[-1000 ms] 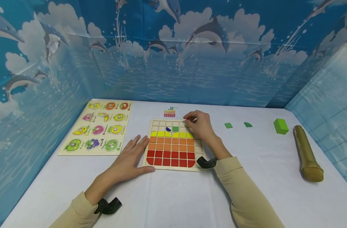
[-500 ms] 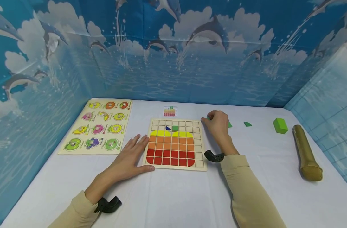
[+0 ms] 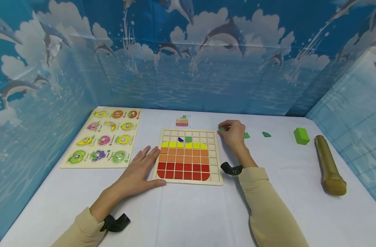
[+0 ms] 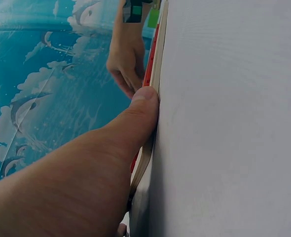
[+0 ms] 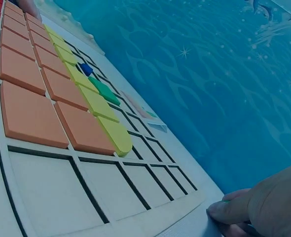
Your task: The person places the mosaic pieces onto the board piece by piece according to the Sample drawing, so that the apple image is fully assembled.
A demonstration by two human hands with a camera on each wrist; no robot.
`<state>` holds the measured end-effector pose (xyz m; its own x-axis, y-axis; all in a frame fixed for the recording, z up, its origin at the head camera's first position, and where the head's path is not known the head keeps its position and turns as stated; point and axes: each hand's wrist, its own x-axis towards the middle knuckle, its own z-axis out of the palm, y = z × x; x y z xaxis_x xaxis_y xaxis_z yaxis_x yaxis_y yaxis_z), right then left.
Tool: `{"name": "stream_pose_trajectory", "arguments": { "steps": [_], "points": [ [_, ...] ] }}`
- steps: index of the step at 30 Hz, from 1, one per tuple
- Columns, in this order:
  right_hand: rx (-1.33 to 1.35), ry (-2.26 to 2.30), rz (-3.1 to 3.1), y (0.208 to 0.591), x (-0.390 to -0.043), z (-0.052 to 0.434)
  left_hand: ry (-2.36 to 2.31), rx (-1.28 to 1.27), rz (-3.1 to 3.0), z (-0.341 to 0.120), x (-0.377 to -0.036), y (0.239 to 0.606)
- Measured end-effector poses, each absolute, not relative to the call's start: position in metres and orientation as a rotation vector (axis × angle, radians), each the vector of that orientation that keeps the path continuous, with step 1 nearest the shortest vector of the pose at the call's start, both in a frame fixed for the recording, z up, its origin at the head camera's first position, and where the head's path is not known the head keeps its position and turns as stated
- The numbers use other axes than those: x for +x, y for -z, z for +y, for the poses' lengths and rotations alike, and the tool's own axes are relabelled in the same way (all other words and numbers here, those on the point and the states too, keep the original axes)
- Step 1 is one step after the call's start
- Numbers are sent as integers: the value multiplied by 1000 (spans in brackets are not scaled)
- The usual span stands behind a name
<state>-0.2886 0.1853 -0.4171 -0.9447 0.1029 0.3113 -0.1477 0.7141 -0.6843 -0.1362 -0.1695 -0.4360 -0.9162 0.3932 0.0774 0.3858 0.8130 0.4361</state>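
Note:
A wooden grid board lies in front of me, filled with rows of red, orange and yellow tiles. Above the yellow row sit a green square tile and a small dark blue tile. My left hand rests with spread fingers along the board's left edge; its thumb lies against the near edge in the left wrist view. Off the board's upper right corner, my right hand pinches a green tile between thumb and fingers. In the right wrist view that tile is mostly hidden by the fingers.
Two loose green tiles, one squarish and one curved, lie right of my right hand. Beyond them are a green block and a gold microphone. A picture card lies behind the board; a fruit puzzle is at left.
My right hand has moved from over the board's upper right part to the tablecloth beside it, where a green tile now shows in its fingers. The left hand has stayed put.

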Motion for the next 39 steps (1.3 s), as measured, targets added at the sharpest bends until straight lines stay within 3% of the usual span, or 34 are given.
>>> {"name": "stream_pose_trajectory", "arguments": {
  "steps": [11,25,39],
  "points": [
    [208,-1162,-2548,416,-291,176,-714,634,2981,-170,-135,437],
    [576,-1189,-2682,409,-285,122,-722,624,2981,-169,-135,438],
    [556,-1168,-2685,419,-284,105,-702,613,2985,-168,-135,436]
  ]
}}
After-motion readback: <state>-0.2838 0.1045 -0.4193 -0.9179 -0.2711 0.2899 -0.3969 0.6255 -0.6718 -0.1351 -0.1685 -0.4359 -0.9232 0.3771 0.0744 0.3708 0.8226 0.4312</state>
